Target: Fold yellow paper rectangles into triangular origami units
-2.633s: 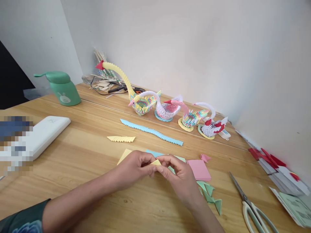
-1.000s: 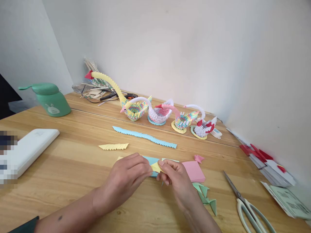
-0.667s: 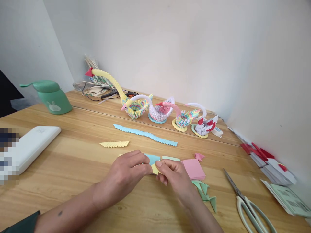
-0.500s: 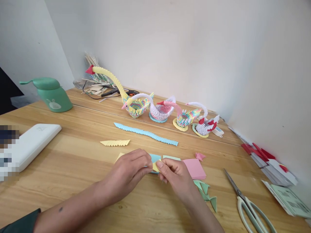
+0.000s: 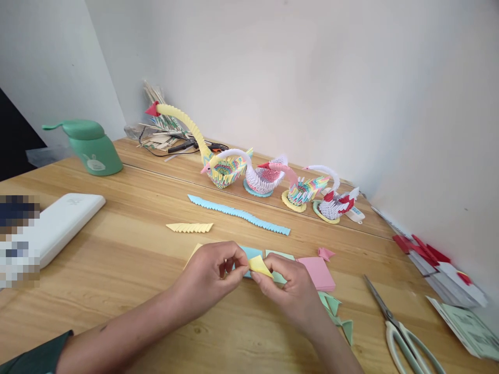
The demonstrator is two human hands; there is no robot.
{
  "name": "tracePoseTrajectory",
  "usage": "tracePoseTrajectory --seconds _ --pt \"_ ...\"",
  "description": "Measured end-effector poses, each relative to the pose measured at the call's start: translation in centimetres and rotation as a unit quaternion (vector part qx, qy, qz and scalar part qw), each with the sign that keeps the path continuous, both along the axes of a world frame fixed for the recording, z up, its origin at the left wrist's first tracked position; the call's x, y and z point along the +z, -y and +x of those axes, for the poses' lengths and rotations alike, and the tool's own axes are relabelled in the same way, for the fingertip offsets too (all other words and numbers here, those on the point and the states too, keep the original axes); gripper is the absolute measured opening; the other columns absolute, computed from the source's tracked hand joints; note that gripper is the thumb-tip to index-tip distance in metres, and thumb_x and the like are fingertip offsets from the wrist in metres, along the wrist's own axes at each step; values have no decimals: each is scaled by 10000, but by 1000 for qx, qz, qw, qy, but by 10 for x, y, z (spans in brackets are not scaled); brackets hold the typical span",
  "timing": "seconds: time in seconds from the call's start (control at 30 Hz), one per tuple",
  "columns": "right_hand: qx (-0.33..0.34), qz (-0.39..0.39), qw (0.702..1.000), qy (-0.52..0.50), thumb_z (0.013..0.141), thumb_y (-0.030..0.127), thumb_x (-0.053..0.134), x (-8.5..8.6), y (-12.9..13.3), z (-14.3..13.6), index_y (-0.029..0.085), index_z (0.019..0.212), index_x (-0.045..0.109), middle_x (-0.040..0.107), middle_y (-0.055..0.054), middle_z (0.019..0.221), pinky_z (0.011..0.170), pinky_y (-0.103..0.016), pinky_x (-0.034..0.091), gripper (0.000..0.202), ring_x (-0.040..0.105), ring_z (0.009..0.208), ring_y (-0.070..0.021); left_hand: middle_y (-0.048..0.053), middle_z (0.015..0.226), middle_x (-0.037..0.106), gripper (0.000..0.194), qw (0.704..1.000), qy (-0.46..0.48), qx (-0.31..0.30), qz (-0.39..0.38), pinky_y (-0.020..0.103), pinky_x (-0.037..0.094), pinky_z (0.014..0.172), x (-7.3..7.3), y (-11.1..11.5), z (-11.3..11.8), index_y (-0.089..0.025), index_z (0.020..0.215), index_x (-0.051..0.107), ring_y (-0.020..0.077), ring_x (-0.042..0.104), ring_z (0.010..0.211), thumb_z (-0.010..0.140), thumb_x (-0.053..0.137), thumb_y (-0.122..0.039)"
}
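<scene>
Between my hands is a small folded piece of yellow paper [image 5: 259, 265]. My left hand [image 5: 218, 272] pinches its left corner between thumb and fingertips. The thumb and fingers of my right hand [image 5: 290, 283] grip its right side. Beneath and behind the hands lie blue paper [image 5: 251, 253], pale green paper [image 5: 279, 255] and a pink paper stack [image 5: 317, 273]; a yellow sheet [image 5: 192, 253] is partly hidden by my left hand. Folded green triangles [image 5: 333, 304] sit to the right of my right wrist, and a pink folded piece [image 5: 325, 254] lies behind the pink stack.
Farther back are a blue paper chain [image 5: 237, 214] and a short yellow chain [image 5: 191, 227]. Several paper swans [image 5: 265, 179] stand near the wall. Scissors [image 5: 393, 322] lie at right; a green bottle [image 5: 97, 150] and a white power bank [image 5: 72, 228] are at left.
The yellow paper has been turned and raised a little, so more of its face shows. My left fingers have shifted on its corner. The whole view has moved slightly.
</scene>
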State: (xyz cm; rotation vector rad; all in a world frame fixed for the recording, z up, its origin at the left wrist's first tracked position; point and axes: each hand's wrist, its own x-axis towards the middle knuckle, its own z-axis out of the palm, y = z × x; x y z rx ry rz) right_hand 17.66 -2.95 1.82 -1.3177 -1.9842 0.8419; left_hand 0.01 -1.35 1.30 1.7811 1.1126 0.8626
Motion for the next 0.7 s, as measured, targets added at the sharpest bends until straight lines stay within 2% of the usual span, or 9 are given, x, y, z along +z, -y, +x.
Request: tracePoseTrajectory --seconds 0.1,0.17,0.27,0.4,0.5,0.6,0.7 --pt "-3 10 1000 -11 830 217 497 0 1 0 200 580 319 331 60 575 518 -218 249 307 315 553 -98 -33 639 522 97 999 31 -16 -42 203 342 525 0 -2 1 -161 776 560 98 431 554 775 546 -258" --pt "-2 1 1000 -15 832 238 497 0 1 1 200 576 306 313 59 574 513 -221 239 321 306 552 -97 -41 600 476 146 995 46 -40 -83 201 310 505 0 -4 0 -151 733 565 93 390 540 779 546 -289" --pt "0 -37 999 -35 831 284 502 -2 0 2 194 564 351 326 54 577 516 -227 243 320 318 560 -102 -52 538 400 241 986 70 -66 -138 202 261 481 0 -6 -3 -144 629 556 86 336 515 775 551 -335" --pt "9 -121 985 -121 832 333 509 -8 -3 3 179 589 469 422 41 567 517 -231 271 291 366 553 -107 -36 559 476 259 971 98 -93 -197 200 300 487 0 -9 -7 -141 637 569 85 390 506 770 542 -361" --pt "10 -158 971 -180 838 380 516 -13 -7 3 166 644 538 489 26 584 528 -231 305 290 406 547 -106 -37 577 492 252 971 106 -63 -203 196 320 477 -2 -10 -6 -150 638 537 81 400 493 760 534 -370" --pt "-26 -150 964 -219 826 420 543 -15 -11 4 159 683 573 526 17 617 549 -231 338 299 445 561 -107 -44 575 479 250 971 119 -24 -207 196 319 456 -5 -10 -3 -161 652 508 79 394 472 748 527 -390" --pt "-54 -129 968 -206 824 424 546 -16 -10 5 164 665 564 519 23 599 540 -234 340 306 445 553 -110 -45 562 469 254 971 109 -18 -212 200 307 452 -8 -10 0 -162 644 501 81 384 466 730 526 -399"
